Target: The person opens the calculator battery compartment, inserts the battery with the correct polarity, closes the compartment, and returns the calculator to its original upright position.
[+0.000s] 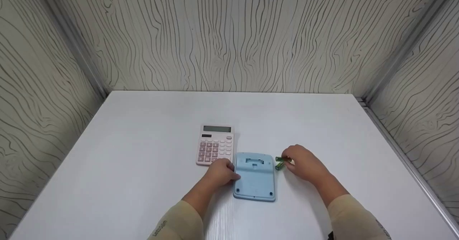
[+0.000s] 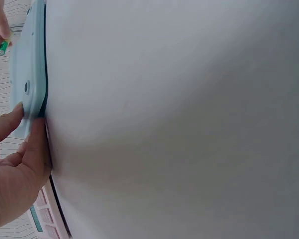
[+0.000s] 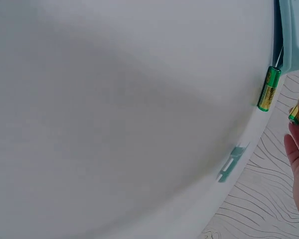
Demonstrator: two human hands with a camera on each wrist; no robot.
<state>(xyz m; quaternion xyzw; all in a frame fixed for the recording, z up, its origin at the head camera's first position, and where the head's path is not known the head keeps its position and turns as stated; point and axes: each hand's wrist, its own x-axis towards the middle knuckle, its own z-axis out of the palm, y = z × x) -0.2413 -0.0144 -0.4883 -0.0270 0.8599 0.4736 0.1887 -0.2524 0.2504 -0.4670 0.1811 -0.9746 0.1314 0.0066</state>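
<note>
A light blue calculator point(image 1: 254, 177) lies face down on the white table, its battery compartment point(image 1: 254, 161) uncovered. My left hand point(image 1: 219, 172) pinches its left edge, the thumb on the back and the other fingers along the side, as the left wrist view shows. Just right of the calculator, my right hand point(image 1: 304, 163) holds a green and gold battery point(image 3: 298, 112) between its fingertips, raised off the table. A second such battery point(image 3: 269, 89) rests on the table close by the calculator's edge. The right hand partly covers the batteries in the head view.
A pink calculator point(image 1: 216, 143) lies face up to the left of the blue one, beyond my left hand. The right wrist view shows a small teal plastic piece point(image 3: 231, 164), like a battery cover, on the table. Wood-grain panels point(image 1: 229, 36) stand behind and on both sides.
</note>
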